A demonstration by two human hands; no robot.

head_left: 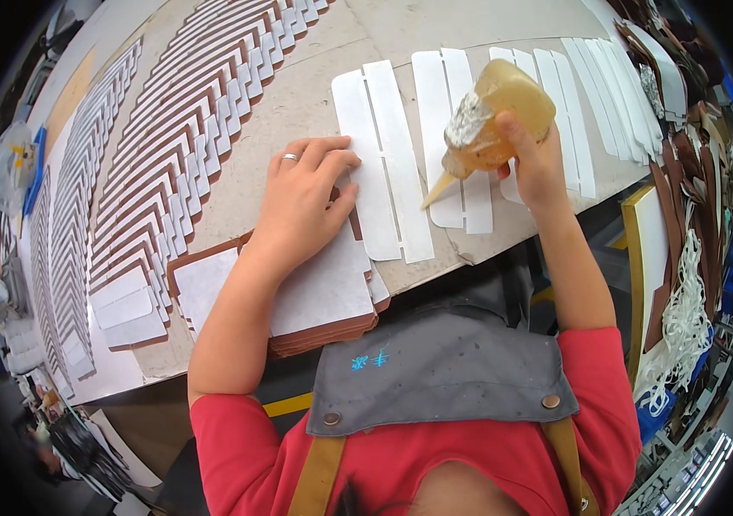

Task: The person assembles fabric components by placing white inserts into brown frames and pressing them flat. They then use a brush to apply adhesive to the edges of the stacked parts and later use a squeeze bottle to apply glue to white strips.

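My right hand (537, 163) grips a yellowish, translucent glue bottle (517, 90) with crumpled silvery wrap round its neck. It is tilted, its pointed nozzle aimed down and left at the edge of a white slotted panel (442, 129). Whether the tip touches that panel, I cannot tell. My left hand (306, 193), wearing a ring, lies palm down with fingers apart and bent, their tips at the left edge of another white panel (375, 163). Under its wrist is a stack of white-faced, brown-backed sheets (323, 288) at the table's near edge.
Overlapping rows of white-and-brown folded pieces (186, 163) cover the table's left side. More white strips (612, 99) fan out at the right. Brown straps (702, 189) and a bundle of white cords (680, 310) hang beyond the right edge, near a yellow-edged board (636, 258).
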